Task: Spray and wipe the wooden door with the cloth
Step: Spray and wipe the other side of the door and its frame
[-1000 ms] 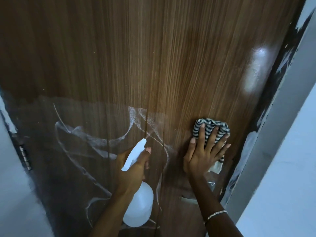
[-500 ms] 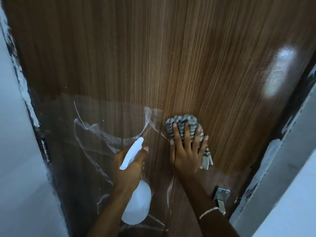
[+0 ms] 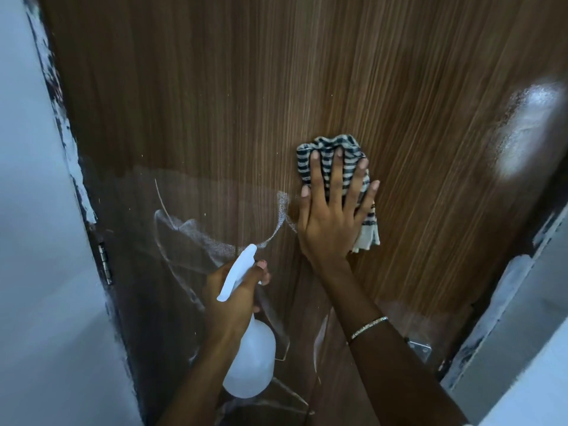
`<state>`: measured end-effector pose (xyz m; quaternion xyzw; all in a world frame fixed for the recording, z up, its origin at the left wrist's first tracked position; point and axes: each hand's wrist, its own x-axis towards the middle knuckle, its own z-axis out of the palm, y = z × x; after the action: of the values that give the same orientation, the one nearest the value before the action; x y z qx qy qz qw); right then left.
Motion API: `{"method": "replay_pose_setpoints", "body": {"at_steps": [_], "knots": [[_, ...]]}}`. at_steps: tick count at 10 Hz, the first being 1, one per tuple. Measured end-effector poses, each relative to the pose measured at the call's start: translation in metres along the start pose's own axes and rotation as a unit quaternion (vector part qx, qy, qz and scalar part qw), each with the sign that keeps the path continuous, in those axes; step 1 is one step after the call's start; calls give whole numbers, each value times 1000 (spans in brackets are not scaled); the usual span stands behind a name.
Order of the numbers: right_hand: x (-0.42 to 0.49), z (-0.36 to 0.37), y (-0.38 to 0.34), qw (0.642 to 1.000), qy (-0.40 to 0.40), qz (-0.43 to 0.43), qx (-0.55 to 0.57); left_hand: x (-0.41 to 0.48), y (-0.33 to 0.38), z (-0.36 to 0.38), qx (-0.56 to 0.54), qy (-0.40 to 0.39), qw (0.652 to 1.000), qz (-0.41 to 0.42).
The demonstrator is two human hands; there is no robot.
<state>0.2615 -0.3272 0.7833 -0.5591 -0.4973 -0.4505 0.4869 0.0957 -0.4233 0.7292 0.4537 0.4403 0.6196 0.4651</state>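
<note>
Nearest, the left hand (image 3: pixel 233 298) grips the neck of a plain white spray bottle (image 3: pixel 249 364), nozzle aimed up at the door. Beyond it the right hand (image 3: pixel 332 224), bracelet (image 3: pixel 368 325) at the wrist, presses a striped cloth (image 3: pixel 322 146) against the wooden door (image 3: pixel 215 87) with flat, spread fingers.

Indoor domestic spot, most likely a home or flat doorway: tall wooden door (image 3: pixel 276 87) in vertical-grain veneer, metal hinge (image 3: pixel 106 265) on its left edge, metal latch plate (image 3: pixel 419 348) low on the right. Dark door frame (image 3: pixel 66 133) with chipped, patchy paint, plain white walls (image 3: pixel 30 302) on both sides. Dim light, one glare patch (image 3: pixel 528 127) on the veneer. White spray bottle (image 3: pixel 250 364) and striped cloth (image 3: pixel 325 149) fit household cleaning
</note>
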Motion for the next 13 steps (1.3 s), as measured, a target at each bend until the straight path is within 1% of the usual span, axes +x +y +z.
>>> {"method": "replay_pose_setpoints", "body": {"at_steps": [1,2,3,4,5,6,7,8,9,10,11,12,13], "knots": [[-22,5,-9,999,-22,-43,-10,6,1,-4,4,12,1000,2],[-85,12,15,989,-69,-130,-1,11,3,-5,6,71,995,-66],[-111,9,22,975,-126,-184,-10,11,4,-8,4,51,997,-55],[-65,4,13,977,-101,-187,6,10,6,-11,3,69,996,-58],[13,2,-7,990,-55,-123,36,13,5,-11,-5,70,995,-66],[52,3,-22,993,-23,-119,5,18,4,-16,-41,76,992,-88],[25,14,-23,990,-27,-138,5,20,6,-23,-7,62,998,-23],[-68,29,-12,963,-96,-252,15,18,8,-32,26,86,996,-15],[-119,29,-2,940,-154,-304,32,18,14,-42,3,50,999,12],[-90,31,-11,937,-134,-321,31,22,16,-49,5,75,997,-3],[-27,27,-34,956,-111,-267,54,33,16,-54,2,110,993,-42],[32,25,-59,979,-75,-185,40,37,18,-61,-21,115,991,-58],[33,29,-72,987,-36,-158,19,37,23,-71,-21,53,998,7]]}}
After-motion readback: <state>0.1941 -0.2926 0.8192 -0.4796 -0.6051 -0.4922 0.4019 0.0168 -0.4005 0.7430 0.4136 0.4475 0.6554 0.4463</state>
